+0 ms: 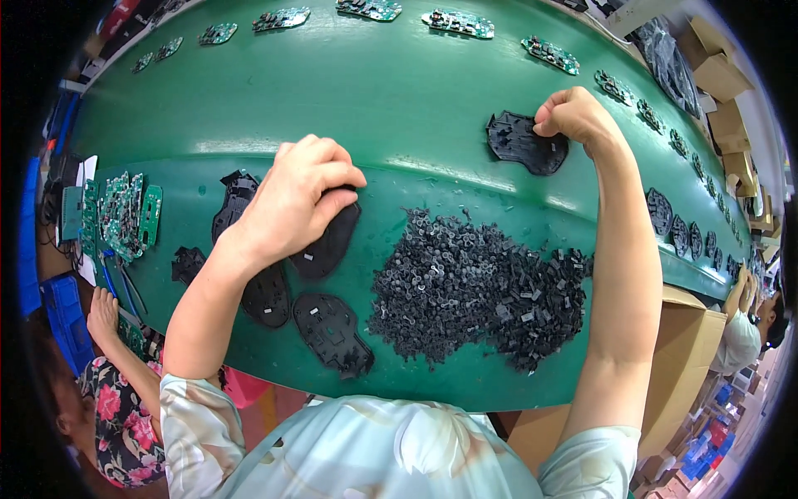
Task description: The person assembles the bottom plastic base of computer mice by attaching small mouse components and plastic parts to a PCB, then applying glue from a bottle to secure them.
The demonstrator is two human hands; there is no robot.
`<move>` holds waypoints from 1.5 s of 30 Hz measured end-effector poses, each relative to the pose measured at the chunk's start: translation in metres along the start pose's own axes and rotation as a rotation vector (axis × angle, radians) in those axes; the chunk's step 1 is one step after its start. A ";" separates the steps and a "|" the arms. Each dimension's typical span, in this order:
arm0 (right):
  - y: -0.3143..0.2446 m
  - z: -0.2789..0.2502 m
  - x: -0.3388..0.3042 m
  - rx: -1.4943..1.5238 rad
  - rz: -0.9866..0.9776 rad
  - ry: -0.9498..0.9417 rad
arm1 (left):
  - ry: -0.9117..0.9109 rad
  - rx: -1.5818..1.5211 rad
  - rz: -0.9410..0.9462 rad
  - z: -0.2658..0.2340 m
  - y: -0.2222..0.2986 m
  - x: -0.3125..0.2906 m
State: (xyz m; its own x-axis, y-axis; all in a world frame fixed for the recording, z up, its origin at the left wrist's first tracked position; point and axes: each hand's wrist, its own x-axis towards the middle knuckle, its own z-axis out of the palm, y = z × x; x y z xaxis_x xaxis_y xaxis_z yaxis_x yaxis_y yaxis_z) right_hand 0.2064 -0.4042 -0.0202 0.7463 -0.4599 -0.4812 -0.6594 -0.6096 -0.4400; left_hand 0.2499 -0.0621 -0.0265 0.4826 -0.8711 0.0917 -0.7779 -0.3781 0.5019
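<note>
The right hand (576, 115) pinches the far black shell (528, 151); the left hand (298, 193) curls over a left-side shell (331, 244), grip unclear.

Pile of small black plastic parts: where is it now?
In the head view, the pile lies right of centre on the green worktop, between a flat black shell on its left and the right forearm.

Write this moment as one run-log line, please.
Left hand: grips black shell | Right hand: at another shell, grip unclear | Near side: heaped black parts | Far side: row of circuit boards
</note>
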 end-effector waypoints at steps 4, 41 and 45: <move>0.011 0.000 0.016 -0.043 -0.011 0.013 | 0.095 -0.054 -0.060 0.002 -0.010 0.027; 0.079 0.046 -0.206 0.104 -0.200 0.543 | -0.364 -0.238 0.584 0.068 0.057 0.073; 0.091 0.066 -0.195 0.001 -0.242 0.567 | -0.318 -0.230 0.537 0.057 0.048 0.071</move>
State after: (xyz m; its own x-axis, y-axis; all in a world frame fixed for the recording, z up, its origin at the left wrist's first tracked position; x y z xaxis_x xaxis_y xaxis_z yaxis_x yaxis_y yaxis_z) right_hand -0.0048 -0.3274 -0.0164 0.8071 -0.5801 0.1104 -0.4648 -0.7394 -0.4871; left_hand 0.2242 -0.1601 -0.0453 -0.1175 -0.9832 0.1393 -0.7543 0.1796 0.6315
